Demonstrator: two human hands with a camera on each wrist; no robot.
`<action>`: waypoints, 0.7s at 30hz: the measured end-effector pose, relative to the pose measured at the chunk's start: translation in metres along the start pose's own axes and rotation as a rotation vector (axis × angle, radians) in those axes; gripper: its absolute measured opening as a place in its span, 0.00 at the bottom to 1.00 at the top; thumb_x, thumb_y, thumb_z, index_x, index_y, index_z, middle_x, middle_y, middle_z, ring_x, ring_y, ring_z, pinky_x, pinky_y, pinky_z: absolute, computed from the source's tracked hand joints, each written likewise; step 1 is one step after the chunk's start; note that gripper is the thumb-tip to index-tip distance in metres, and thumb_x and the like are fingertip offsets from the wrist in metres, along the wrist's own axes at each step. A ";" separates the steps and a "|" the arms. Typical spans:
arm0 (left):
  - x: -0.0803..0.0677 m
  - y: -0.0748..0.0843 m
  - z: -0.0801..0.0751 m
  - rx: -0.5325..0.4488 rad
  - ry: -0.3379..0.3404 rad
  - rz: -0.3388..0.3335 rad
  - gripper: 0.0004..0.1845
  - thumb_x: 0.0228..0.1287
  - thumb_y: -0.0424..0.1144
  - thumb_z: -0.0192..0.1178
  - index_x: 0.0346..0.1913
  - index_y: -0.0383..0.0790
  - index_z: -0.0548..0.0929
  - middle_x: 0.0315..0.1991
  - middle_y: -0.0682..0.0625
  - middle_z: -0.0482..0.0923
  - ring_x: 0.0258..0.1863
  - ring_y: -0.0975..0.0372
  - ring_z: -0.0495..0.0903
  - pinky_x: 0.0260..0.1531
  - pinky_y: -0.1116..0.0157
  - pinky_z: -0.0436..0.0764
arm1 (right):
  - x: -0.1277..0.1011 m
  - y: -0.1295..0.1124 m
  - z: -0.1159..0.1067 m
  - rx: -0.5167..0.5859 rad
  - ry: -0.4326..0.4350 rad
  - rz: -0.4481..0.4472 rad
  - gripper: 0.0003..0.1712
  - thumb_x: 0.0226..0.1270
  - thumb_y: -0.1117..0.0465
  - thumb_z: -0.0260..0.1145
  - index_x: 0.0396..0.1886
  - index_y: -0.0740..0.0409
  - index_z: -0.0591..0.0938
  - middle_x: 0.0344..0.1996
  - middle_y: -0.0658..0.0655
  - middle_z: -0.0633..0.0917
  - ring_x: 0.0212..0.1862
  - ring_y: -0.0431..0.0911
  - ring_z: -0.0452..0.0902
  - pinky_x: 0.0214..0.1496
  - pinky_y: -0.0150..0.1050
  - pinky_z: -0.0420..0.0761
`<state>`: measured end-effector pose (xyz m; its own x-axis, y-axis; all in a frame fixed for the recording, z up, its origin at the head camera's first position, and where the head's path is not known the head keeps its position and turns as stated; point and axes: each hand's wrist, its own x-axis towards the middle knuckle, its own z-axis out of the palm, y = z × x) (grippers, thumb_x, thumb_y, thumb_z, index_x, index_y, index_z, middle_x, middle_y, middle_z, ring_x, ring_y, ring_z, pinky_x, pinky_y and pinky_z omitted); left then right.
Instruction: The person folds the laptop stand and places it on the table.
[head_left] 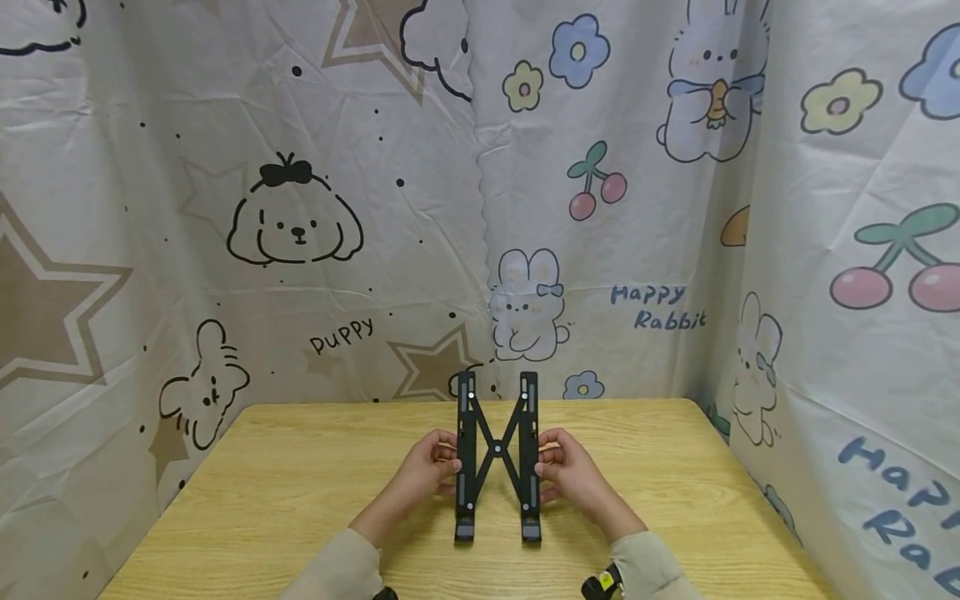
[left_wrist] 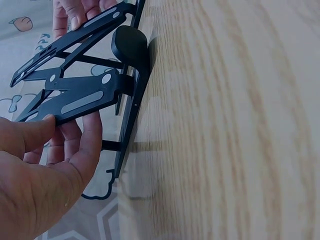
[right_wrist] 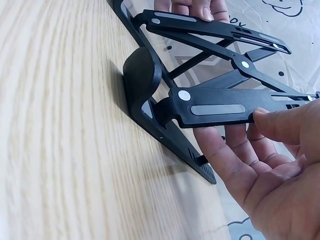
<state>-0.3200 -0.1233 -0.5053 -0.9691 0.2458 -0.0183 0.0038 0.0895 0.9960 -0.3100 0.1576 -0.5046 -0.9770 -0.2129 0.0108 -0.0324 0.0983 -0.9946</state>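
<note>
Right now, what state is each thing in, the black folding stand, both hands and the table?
Black folding stand: partly unfolded, upper rails raised off its base, cross brace forming an X.
Left hand: gripping the stand's left rail.
Right hand: gripping the stand's right rail.
Wooden table: bearing the stand's base.
</note>
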 end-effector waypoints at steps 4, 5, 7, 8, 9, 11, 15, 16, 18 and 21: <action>0.000 0.000 0.001 0.005 -0.003 0.001 0.15 0.72 0.24 0.57 0.58 0.35 0.72 0.45 0.42 0.76 0.40 0.56 0.79 0.35 0.53 0.88 | 0.000 -0.001 0.004 0.013 0.004 0.012 0.20 0.72 0.77 0.59 0.60 0.63 0.69 0.39 0.63 0.79 0.36 0.49 0.79 0.32 0.56 0.88; 0.000 -0.001 0.001 0.003 -0.004 0.001 0.15 0.72 0.23 0.57 0.58 0.35 0.72 0.45 0.42 0.76 0.40 0.56 0.79 0.35 0.53 0.88 | 0.000 -0.001 0.004 0.014 0.004 0.011 0.20 0.72 0.77 0.59 0.60 0.63 0.69 0.39 0.63 0.79 0.36 0.49 0.78 0.32 0.56 0.88; 0.000 -0.001 0.001 0.001 -0.006 0.004 0.15 0.72 0.24 0.57 0.58 0.35 0.72 0.45 0.42 0.76 0.40 0.56 0.79 0.34 0.54 0.88 | 0.001 -0.001 0.006 0.015 0.001 0.010 0.20 0.72 0.77 0.59 0.60 0.63 0.69 0.38 0.62 0.79 0.37 0.49 0.78 0.32 0.56 0.88; 0.000 -0.001 0.001 -0.001 -0.007 0.004 0.15 0.73 0.24 0.57 0.58 0.35 0.72 0.45 0.42 0.76 0.40 0.56 0.79 0.34 0.54 0.88 | 0.001 -0.001 0.006 0.015 0.000 0.009 0.20 0.72 0.77 0.59 0.59 0.63 0.69 0.38 0.61 0.79 0.36 0.49 0.78 0.32 0.56 0.88; -0.001 -0.001 0.001 -0.004 -0.008 0.003 0.15 0.73 0.24 0.57 0.58 0.35 0.72 0.45 0.42 0.76 0.40 0.56 0.79 0.34 0.54 0.88 | 0.001 -0.001 0.007 0.014 -0.002 0.009 0.19 0.72 0.77 0.59 0.59 0.63 0.69 0.38 0.61 0.79 0.36 0.49 0.78 0.32 0.56 0.88; -0.001 -0.001 0.001 -0.004 -0.011 0.001 0.15 0.73 0.24 0.57 0.58 0.35 0.72 0.45 0.42 0.75 0.40 0.56 0.79 0.35 0.53 0.88 | 0.001 0.000 0.008 0.015 -0.006 0.010 0.19 0.72 0.77 0.58 0.58 0.62 0.69 0.38 0.60 0.78 0.36 0.49 0.78 0.31 0.55 0.88; -0.001 -0.002 0.001 0.001 -0.006 -0.014 0.15 0.73 0.25 0.56 0.59 0.37 0.72 0.46 0.43 0.75 0.40 0.56 0.79 0.37 0.50 0.88 | 0.002 0.000 0.010 0.017 -0.016 0.004 0.19 0.72 0.78 0.57 0.58 0.64 0.68 0.37 0.59 0.78 0.36 0.49 0.78 0.31 0.55 0.88; -0.001 -0.002 0.001 0.004 -0.004 -0.015 0.15 0.73 0.25 0.56 0.59 0.37 0.72 0.46 0.43 0.75 0.40 0.56 0.79 0.37 0.50 0.88 | 0.002 0.000 0.011 0.016 -0.018 0.000 0.19 0.72 0.78 0.57 0.58 0.64 0.68 0.36 0.59 0.78 0.36 0.49 0.79 0.31 0.55 0.88; -0.001 -0.002 0.002 0.009 0.000 -0.014 0.15 0.74 0.25 0.57 0.59 0.38 0.72 0.45 0.43 0.75 0.40 0.56 0.79 0.37 0.49 0.88 | 0.002 0.000 0.012 0.013 -0.019 -0.005 0.19 0.72 0.78 0.57 0.59 0.64 0.68 0.36 0.59 0.78 0.36 0.50 0.80 0.31 0.55 0.88; 0.000 -0.002 0.002 0.013 0.001 -0.008 0.15 0.73 0.25 0.57 0.58 0.38 0.72 0.45 0.42 0.75 0.40 0.56 0.79 0.37 0.48 0.88 | 0.003 0.000 0.015 0.012 -0.014 -0.003 0.19 0.73 0.77 0.57 0.58 0.62 0.68 0.37 0.59 0.78 0.37 0.50 0.81 0.31 0.54 0.88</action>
<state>-0.3197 -0.1213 -0.5070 -0.9695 0.2438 -0.0262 -0.0008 0.1035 0.9946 -0.3097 0.1425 -0.5061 -0.9739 -0.2267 0.0127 -0.0330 0.0857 -0.9958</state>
